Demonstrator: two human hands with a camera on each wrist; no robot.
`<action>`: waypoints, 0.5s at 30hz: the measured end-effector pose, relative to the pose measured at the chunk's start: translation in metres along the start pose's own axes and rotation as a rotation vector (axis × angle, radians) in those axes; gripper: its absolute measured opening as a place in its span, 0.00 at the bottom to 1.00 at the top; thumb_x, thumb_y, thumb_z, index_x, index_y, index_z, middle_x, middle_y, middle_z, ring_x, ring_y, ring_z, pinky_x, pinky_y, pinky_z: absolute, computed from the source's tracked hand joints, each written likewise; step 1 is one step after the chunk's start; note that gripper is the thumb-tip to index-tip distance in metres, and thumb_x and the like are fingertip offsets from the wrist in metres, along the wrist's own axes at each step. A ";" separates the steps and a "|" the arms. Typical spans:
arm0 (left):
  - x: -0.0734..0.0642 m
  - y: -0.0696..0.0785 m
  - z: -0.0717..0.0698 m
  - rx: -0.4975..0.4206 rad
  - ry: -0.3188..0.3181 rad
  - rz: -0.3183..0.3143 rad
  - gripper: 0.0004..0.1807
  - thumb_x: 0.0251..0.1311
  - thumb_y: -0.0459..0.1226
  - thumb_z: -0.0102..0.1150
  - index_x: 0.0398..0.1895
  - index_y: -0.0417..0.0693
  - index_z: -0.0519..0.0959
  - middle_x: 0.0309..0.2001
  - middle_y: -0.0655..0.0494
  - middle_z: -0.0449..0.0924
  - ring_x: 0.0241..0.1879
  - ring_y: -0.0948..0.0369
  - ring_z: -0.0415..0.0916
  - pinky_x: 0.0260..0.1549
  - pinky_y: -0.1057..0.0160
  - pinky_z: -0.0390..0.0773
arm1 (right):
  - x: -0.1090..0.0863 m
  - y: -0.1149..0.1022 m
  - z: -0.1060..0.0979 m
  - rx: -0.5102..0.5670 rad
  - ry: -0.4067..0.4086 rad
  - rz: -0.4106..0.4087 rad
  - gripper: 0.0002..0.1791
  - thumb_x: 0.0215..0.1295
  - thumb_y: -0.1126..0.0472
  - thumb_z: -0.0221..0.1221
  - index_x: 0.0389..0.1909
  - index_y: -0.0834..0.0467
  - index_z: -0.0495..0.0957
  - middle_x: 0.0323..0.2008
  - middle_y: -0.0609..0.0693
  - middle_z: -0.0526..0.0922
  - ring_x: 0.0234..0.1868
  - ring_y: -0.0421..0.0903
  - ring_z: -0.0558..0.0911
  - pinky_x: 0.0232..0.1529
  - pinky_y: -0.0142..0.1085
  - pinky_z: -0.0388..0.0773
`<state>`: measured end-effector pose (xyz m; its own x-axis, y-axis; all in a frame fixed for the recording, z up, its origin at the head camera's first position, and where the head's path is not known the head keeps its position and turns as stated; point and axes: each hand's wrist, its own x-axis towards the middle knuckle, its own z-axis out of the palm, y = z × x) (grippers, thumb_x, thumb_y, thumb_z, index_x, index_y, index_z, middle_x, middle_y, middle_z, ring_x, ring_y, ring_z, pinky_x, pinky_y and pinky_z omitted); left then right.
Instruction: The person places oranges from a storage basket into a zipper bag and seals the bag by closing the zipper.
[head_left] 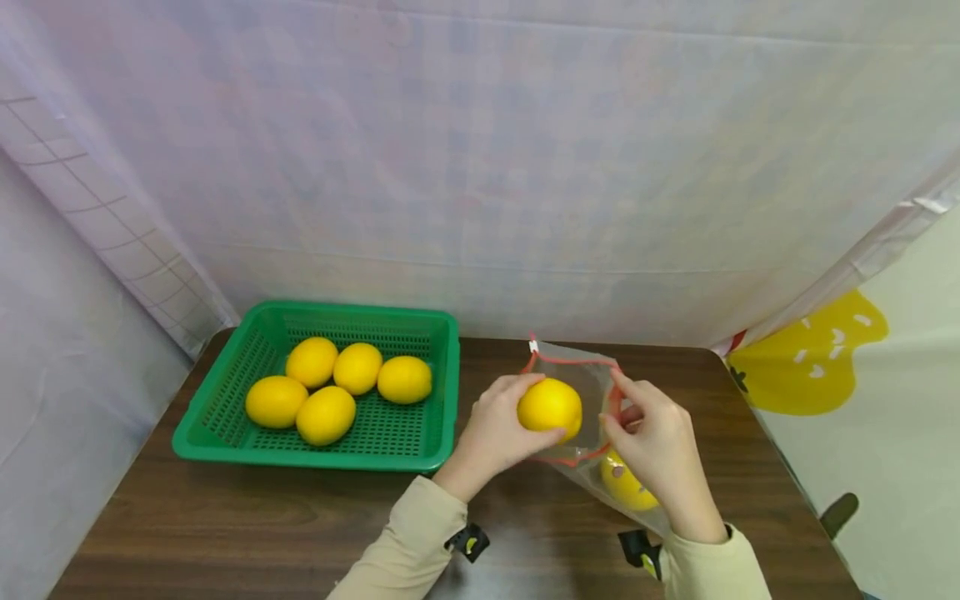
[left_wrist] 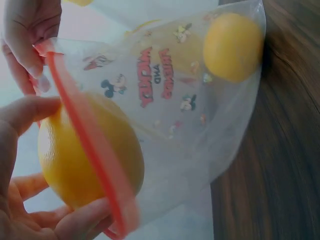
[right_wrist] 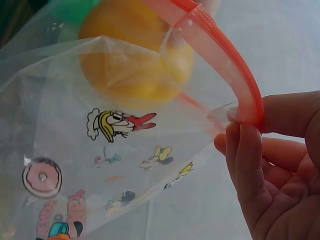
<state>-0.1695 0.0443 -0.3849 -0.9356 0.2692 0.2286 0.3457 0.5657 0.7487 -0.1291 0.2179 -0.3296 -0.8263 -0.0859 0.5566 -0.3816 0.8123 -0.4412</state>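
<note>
A yellow lemon (head_left: 550, 409) sits in the grip of my left hand (head_left: 497, 427), at the mouth of a clear zip bag (left_wrist: 185, 145). In the left wrist view, part of this lemon (left_wrist: 65, 155) lies past the bag's orange-red rim. My right hand (head_left: 657, 443) pinches that rim (right_wrist: 252, 107) between thumb and fingers, and the mouth gapes wide. Deeper in the bag lies another lemon (head_left: 626, 483), partly covered by my right hand in the head view. Cartoon figures and lettering are printed on the clear film.
A green plastic basket (head_left: 315, 455) with several lemons (head_left: 326, 415) stands left of the bag on the dark wooden table (head_left: 247, 533). Behind the table hangs a pale curtain (head_left: 480, 183). To the right, a white surface carries a yellow printed shape (head_left: 810, 367).
</note>
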 end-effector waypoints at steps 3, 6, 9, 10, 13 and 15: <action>0.001 -0.003 0.002 0.018 0.044 -0.014 0.35 0.41 0.53 0.67 0.57 0.56 0.72 0.53 0.54 0.72 0.43 0.51 0.73 0.37 0.59 0.75 | 0.000 0.002 0.000 0.009 -0.003 -0.014 0.26 0.38 0.78 0.65 0.46 0.71 0.77 0.26 0.51 0.79 0.18 0.41 0.77 0.17 0.22 0.70; 0.001 -0.004 0.003 0.029 0.063 -0.022 0.35 0.42 0.52 0.66 0.57 0.55 0.71 0.53 0.53 0.71 0.42 0.50 0.74 0.35 0.59 0.76 | 0.000 0.003 0.000 0.027 -0.015 -0.018 0.27 0.38 0.78 0.65 0.47 0.71 0.76 0.27 0.51 0.79 0.19 0.40 0.76 0.16 0.21 0.70; 0.001 -0.003 0.002 0.061 0.056 -0.025 0.36 0.43 0.53 0.66 0.59 0.54 0.71 0.55 0.49 0.70 0.44 0.48 0.73 0.37 0.57 0.76 | 0.000 0.003 0.000 0.043 -0.022 -0.022 0.28 0.38 0.78 0.65 0.47 0.72 0.76 0.27 0.51 0.78 0.19 0.39 0.76 0.16 0.21 0.70; 0.001 -0.003 0.001 0.076 0.052 -0.020 0.37 0.42 0.52 0.67 0.59 0.54 0.70 0.56 0.47 0.70 0.46 0.47 0.73 0.39 0.55 0.76 | 0.000 0.003 0.001 0.044 -0.020 -0.025 0.28 0.38 0.79 0.65 0.47 0.72 0.76 0.27 0.51 0.78 0.19 0.38 0.76 0.17 0.21 0.70; 0.002 -0.005 0.000 0.123 0.019 -0.011 0.41 0.41 0.52 0.69 0.62 0.53 0.68 0.60 0.40 0.64 0.54 0.43 0.68 0.45 0.48 0.74 | 0.000 0.003 0.002 0.041 -0.019 -0.028 0.28 0.38 0.78 0.64 0.47 0.71 0.76 0.27 0.51 0.78 0.19 0.37 0.75 0.17 0.21 0.70; 0.004 -0.007 -0.001 0.147 -0.020 -0.016 0.45 0.39 0.52 0.71 0.64 0.54 0.65 0.63 0.37 0.59 0.59 0.42 0.62 0.50 0.46 0.71 | 0.000 0.002 0.003 0.038 -0.019 -0.021 0.27 0.39 0.78 0.64 0.47 0.71 0.76 0.26 0.50 0.77 0.18 0.36 0.73 0.17 0.22 0.70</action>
<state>-0.1754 0.0403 -0.3885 -0.9400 0.2737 0.2036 0.3387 0.6777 0.6527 -0.1312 0.2176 -0.3321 -0.8259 -0.1139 0.5522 -0.4139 0.7877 -0.4564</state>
